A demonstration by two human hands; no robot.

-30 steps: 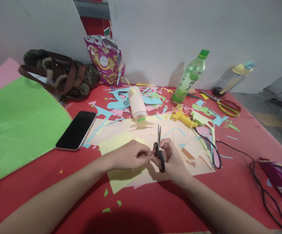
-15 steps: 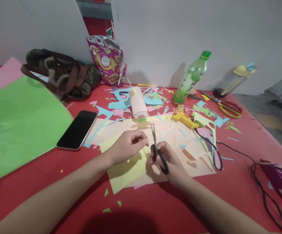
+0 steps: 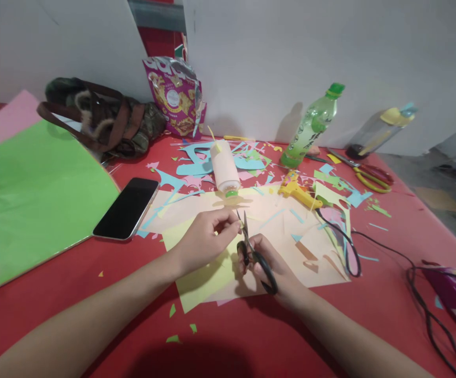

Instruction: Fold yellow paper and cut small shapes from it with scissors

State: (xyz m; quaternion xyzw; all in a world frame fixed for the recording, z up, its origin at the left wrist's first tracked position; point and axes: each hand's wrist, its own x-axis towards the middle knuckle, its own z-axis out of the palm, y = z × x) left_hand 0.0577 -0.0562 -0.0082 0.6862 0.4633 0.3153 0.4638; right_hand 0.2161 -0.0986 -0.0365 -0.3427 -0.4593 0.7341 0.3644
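Black-handled scissors (image 3: 245, 231) are in my right hand (image 3: 275, 265), fingers and thumb through the loops. Their blades stand apart and point away from me, next to the fingertips of my left hand (image 3: 208, 236). That hand pinches a tiny pale yellow piece of paper (image 3: 242, 224), mostly hidden by the fingers. Under both hands lie a yellow sheet (image 3: 190, 294) and a peach sheet (image 3: 269, 252). Just beyond, a peach-wrapped bottle (image 3: 224, 165) lies on its side, its green end toward me.
A phone (image 3: 127, 210) and a green sheet (image 3: 42, 205) lie left. To the right are a yellow glue gun (image 3: 300, 194), its black cable (image 3: 385, 239) and a purple power strip (image 3: 454, 296). A green drink bottle (image 3: 312, 126), snack bag (image 3: 176, 100) and paper scraps (image 3: 196, 163) are behind.
The scissors have opened, and their blades have swung left to the left hand's fingertips. My left hand keeps its pinch in nearly the same place. The view has shifted slightly.
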